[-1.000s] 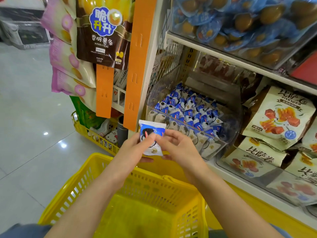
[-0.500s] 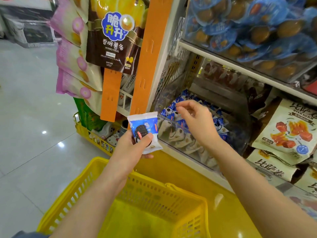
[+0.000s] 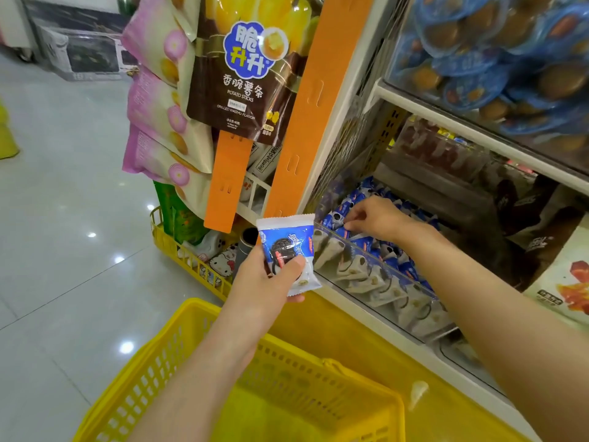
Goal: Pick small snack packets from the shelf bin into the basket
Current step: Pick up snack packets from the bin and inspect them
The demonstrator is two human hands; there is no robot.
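1. Basket point(image 3: 153, 378): yellow, lower centre of frame, below both forearms. No packets are seen in the part that shows.

2. Left hand point(image 3: 264, 282): centre frame, above the basket's far rim. Its fingers and thumb are clamped on one packet point(image 3: 287, 247), blue and white, held upright just in front of the bin. This packet is not yet in the basket.

3. Bin point(image 3: 392, 283): clear-walled, right of centre on the lower shelf, filled with a pile point(image 3: 376, 247) of like packets.

4. Right hand point(image 3: 379, 218): inside the bin, right of centre. Its fingertips point(image 3: 347, 223) are drawn together, pinched on the top layer of the pile. Whether a packet is lifted free cannot be told.

5. Bag point(image 3: 242, 74): brown potato sticks, hung upper centre, beside an orange strip point(image 3: 306, 122).

Change noted: a second ago the packet was held by both hands; half a second ago the right hand was raised over the bin. It is now lowered into the pile, and the packet is left to the left hand alone.

Meaning, as judged: a second pick is begun before the first packet is dropped; both are probably meant to be put in the basket together.
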